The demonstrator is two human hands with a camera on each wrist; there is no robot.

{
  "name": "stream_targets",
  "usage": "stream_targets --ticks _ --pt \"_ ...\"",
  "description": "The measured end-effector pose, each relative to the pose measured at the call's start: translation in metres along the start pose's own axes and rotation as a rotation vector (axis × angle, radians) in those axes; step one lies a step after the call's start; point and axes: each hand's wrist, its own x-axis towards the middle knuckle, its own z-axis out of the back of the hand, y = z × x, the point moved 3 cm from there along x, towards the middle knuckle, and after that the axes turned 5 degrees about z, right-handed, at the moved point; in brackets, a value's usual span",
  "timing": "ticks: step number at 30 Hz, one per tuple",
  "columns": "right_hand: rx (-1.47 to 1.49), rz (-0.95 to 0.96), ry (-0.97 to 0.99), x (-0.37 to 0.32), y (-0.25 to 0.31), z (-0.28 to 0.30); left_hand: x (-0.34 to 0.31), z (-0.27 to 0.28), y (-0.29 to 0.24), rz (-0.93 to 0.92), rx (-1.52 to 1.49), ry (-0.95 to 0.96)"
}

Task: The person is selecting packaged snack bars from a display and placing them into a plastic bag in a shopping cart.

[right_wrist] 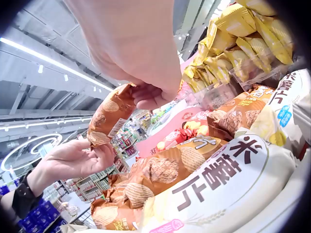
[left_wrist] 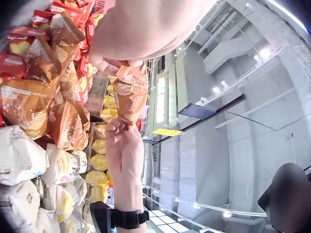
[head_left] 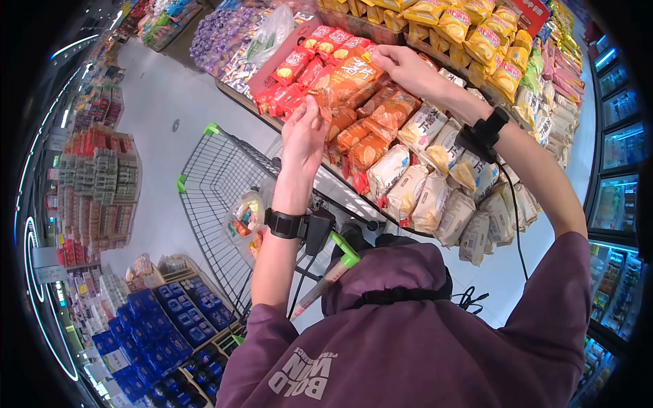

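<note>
An orange-brown bag of chips (head_left: 350,80) is held up between both hands, over the snack display. My left hand (head_left: 303,134) pinches one end of the bag with thumb and fingers. The other end is gripped by my right hand (head_left: 407,73). In the left wrist view the bag (left_wrist: 131,92) spans the gap between the two hands. The right wrist view shows its back (right_wrist: 111,116), with a barcode, tilted above matching orange bags (right_wrist: 163,170). White bags with dark lettering (right_wrist: 209,179) lie nearest the right wrist.
Red bags (head_left: 292,64) lie left of the orange ones, and yellow bags (head_left: 452,26) fill the display behind. A wire shopping cart (head_left: 218,183) with green corners stands left of the display, goods inside. Blue packages (head_left: 146,333) are stacked at lower left; lit fridges (head_left: 620,146) line the right.
</note>
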Motion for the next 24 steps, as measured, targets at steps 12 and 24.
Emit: stream_targets --ticks 12,24 --pt "-0.194 0.045 0.013 0.000 -0.007 0.010 -0.002 0.008 0.007 -0.085 0.105 0.177" --pt "0.102 0.048 0.194 -0.011 -0.008 0.011 0.002 -0.003 -0.001 -0.133 0.211 0.070"
